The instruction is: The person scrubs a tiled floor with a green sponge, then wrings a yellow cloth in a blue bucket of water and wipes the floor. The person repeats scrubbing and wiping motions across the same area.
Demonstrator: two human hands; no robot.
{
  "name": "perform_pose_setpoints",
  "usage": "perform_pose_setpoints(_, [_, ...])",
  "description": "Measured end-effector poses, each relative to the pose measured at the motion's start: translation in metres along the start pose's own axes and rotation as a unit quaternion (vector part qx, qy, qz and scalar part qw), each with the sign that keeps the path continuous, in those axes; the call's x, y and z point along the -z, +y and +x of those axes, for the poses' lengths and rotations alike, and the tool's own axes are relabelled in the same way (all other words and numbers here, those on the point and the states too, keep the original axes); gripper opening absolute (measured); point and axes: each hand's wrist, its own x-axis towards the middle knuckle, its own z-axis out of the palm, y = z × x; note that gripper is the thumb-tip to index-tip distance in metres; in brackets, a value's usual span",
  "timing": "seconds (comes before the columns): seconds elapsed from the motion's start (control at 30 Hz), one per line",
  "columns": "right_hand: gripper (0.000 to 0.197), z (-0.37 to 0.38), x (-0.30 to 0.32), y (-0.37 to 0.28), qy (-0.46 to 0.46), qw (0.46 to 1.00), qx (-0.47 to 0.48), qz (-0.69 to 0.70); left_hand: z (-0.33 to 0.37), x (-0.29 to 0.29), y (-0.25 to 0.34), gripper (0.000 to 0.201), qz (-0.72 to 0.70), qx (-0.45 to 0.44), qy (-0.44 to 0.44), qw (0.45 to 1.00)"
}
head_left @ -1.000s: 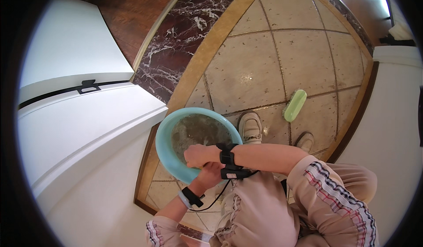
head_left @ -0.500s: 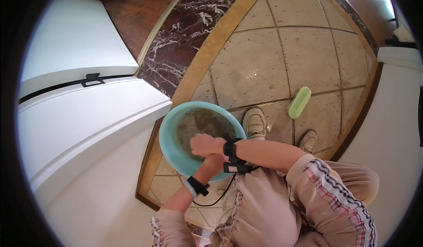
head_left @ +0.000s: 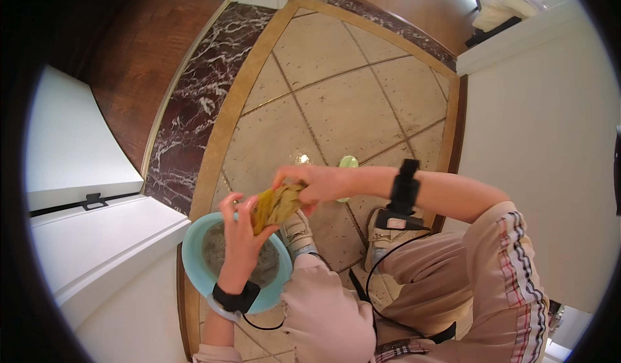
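Note:
A bunched yellow-brown cloth (head_left: 277, 206) is held up between my two hands, above the far right rim of a light-blue basin (head_left: 193, 250). My left hand (head_left: 240, 233) grips its left end, with some fingers raised. My right hand (head_left: 317, 185) closes on its right end. Murky grey water (head_left: 259, 269) with some suds stands in the basin. Just beyond my right forearm lies a pale-green brush (head_left: 349, 162), partly hidden by that arm.
Beige floor tiles (head_left: 343, 114) have dark specks and a wet shine. A dark marble strip (head_left: 200, 104) borders them on the left. White panels (head_left: 110, 246) stand at the left, and a white wall (head_left: 537, 136) rises on the right. Black cables (head_left: 372, 266) run from my wrist straps.
My hands have come up out of the basin, and the cloth now shows between them. The view has shifted, so the basin sits farther left and lower.

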Motion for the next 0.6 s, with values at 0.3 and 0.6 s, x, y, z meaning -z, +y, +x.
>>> perform_pose_setpoints(0.3, [0.022,-0.168,0.089,0.063,0.314,0.938,0.014,-0.142,0.104,-0.084,0.048,0.014,-0.390,0.291,-0.193,0.852])
perform_pose_setpoints(0.6, [0.046,-0.184,0.056,0.165,0.392,0.892,0.220,0.039,0.136,-0.176,0.100,0.012,-0.378,0.149,-0.305,0.862])
